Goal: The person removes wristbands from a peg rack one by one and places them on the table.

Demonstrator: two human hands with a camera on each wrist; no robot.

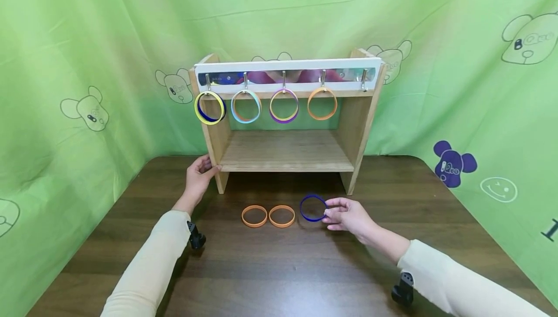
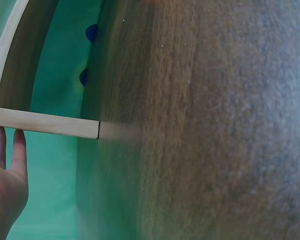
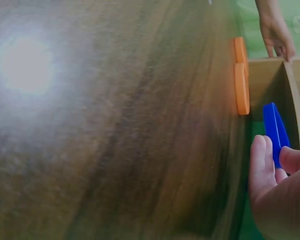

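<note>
My right hand (image 1: 350, 218) pinches a dark blue silicone wristband (image 1: 302, 209) by its right edge, raised above the table in front of a wooden rack (image 1: 287, 167). The right wrist view shows the blue wristband (image 3: 274, 122) between thumb and fingers. With the thumb on the front edge and the fingers on the outer side, my left hand (image 1: 199, 181) holds the rack's left side panel (image 2: 50, 123). Two orange wristbands (image 1: 254, 225) lie side by side on the table, left of the blue one.
Along the rack's top runs a white rail (image 1: 296, 63) with several metal hooks. Wristbands hang there: yellow with blue (image 1: 196, 109), light blue with orange (image 1: 233, 109), purple with yellow (image 1: 284, 121), and orange (image 1: 322, 118). The rightmost hook (image 1: 364, 79) carries none. Green cloth (image 1: 283, 12) surrounds the brown table (image 1: 270, 278).
</note>
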